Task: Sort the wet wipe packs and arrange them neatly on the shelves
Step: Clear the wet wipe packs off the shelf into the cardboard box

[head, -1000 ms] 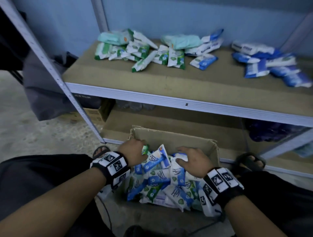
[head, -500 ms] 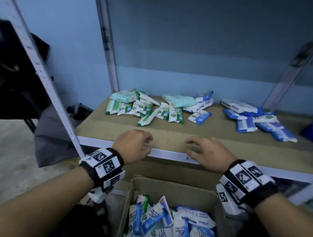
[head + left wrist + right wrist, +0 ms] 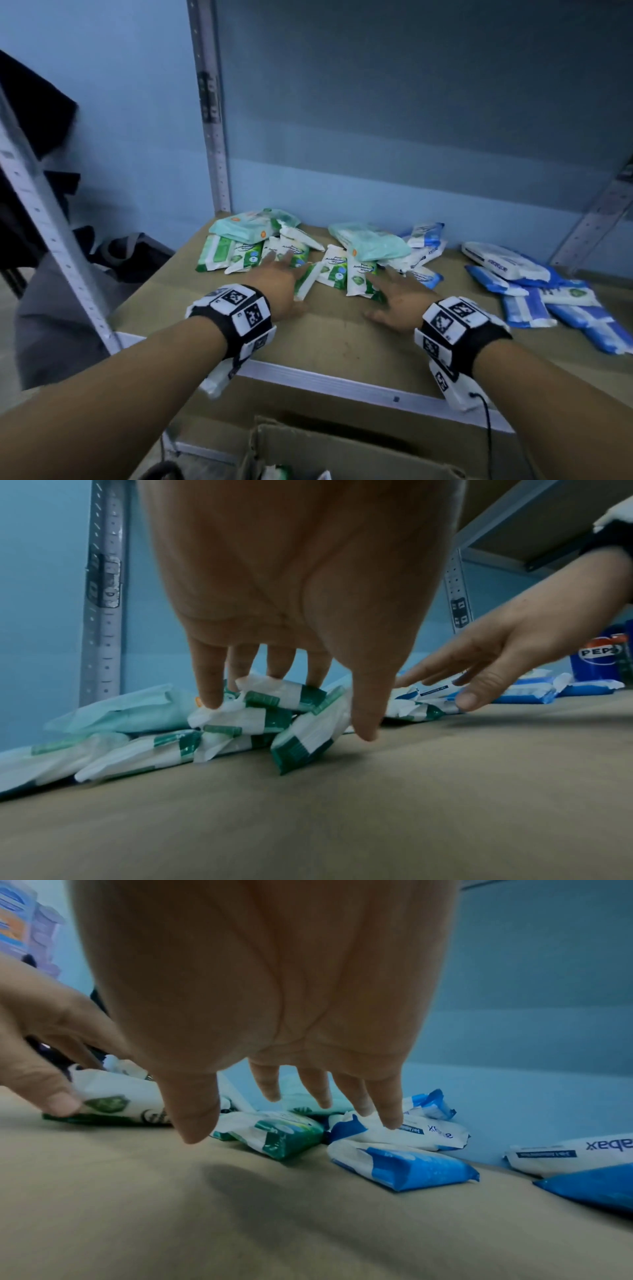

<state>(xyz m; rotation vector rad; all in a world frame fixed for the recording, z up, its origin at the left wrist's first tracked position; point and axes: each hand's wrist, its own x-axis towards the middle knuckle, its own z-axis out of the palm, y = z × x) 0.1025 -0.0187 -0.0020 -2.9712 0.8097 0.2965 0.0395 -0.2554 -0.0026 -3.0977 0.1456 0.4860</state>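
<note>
On the brown shelf board [image 3: 342, 335] lies a loose heap of green-and-white wipe packs [image 3: 236, 255] with two pale mint packs [image 3: 371, 240] on top. Blue-and-white packs [image 3: 534, 301] lie in a group at the right. My left hand [image 3: 281, 274] reaches flat over the green heap, its straight fingers [image 3: 210, 693] touching the packs [image 3: 253, 718]. My right hand [image 3: 397, 291] is spread open beside it, fingers [image 3: 390, 1112] on a white-and-blue pack [image 3: 411, 1131], next to a green pack [image 3: 284, 1137]. Neither hand holds anything.
A cardboard box [image 3: 342, 452] stands below the shelf's white front rail [image 3: 342, 380]. Grey perforated uprights [image 3: 209, 113] frame the bay against a blue wall. A blue Pepsi package [image 3: 599, 656] sits far right on the shelf. The front half of the board is bare.
Both hands left the box of packs, rose to the shelf edge, and now reach forward, open, onto the packs lying on the shelf. The head view lifted from the box to the shelf.
</note>
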